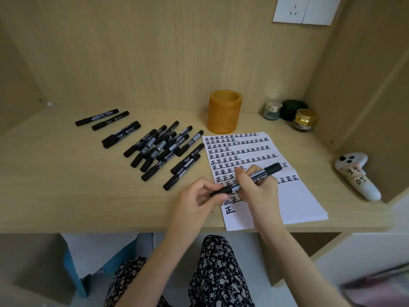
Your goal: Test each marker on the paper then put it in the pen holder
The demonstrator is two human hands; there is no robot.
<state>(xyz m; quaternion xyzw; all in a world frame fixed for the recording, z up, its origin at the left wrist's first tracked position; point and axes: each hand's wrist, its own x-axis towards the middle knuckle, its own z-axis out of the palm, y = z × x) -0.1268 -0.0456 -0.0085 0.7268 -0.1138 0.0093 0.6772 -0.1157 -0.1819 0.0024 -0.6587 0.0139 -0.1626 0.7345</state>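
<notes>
Marker (269,169) slanting over paper (294,196), left hand (197,198) grip pinching its near end, right hand (259,189) grip wrapping barrel

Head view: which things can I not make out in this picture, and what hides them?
Head view only:
Marker: left hand and right hand cover its middle, so the cap joint is hidden.
Pen holder: its own wall hides the bottom inside.
Paper: both hands cover some written characters.
Loose markers: label print too small to read.
Bottom right corner: object blurred, cut by the edge.
</notes>
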